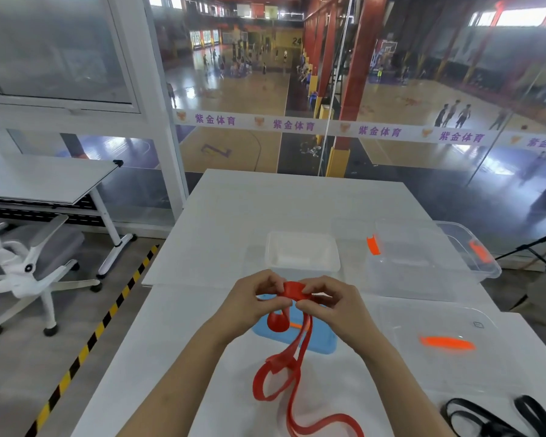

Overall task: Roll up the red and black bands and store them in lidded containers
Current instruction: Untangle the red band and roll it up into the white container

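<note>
left hand and right hand both pinching a small roll of long red rubber band, its loose length trailing on white desk, above blue lid

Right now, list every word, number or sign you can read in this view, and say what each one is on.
"紫金体育": purple characters repeated along the white strip across the glass wall, each beside a small orange emblem.
"24": on the yellow wall at the far end of the hall.
"Z"-like purple mark: painted on the court floor; reading uncertain.
Small square mark on the clear lid: too small to read.
Nothing readable on the red band or the boxes.
</note>
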### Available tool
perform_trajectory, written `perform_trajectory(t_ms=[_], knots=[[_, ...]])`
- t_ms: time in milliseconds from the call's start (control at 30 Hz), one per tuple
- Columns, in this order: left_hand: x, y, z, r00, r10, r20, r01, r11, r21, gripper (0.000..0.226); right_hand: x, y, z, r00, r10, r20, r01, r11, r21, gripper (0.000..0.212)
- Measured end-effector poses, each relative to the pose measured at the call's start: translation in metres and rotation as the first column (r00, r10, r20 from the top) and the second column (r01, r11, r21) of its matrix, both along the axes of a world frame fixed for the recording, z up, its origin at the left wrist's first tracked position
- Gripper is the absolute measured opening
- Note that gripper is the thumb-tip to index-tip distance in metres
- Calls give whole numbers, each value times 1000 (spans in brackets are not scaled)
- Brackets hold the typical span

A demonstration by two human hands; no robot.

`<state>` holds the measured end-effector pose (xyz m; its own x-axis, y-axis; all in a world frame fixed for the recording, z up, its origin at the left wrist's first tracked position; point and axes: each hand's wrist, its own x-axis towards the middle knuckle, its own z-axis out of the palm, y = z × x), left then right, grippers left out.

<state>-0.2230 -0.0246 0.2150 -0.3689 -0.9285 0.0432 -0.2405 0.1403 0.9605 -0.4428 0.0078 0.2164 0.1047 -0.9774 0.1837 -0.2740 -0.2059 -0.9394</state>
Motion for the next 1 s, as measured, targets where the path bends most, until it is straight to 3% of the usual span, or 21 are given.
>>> perform_trajectory(t_ms=[233,467,733,1000], knots=[[1,-10,9,959,153,-237,-136,987,84,23,16,2,-29,978,-112,179,96,991,95,32],[8,-12,11,978,147,-147,-149,989,-1,25,15,-3,-25,946,-214,245,207,977,53,27],[11,-14,7,987,49,-150,-34,994,102,27,11,-7,-16,950,-197,240,209,978,-24,33],[11,-15,2,995,102,21,-103,994,45,28,10,-11,-11,977,-168,135,177,982,-63,35]])
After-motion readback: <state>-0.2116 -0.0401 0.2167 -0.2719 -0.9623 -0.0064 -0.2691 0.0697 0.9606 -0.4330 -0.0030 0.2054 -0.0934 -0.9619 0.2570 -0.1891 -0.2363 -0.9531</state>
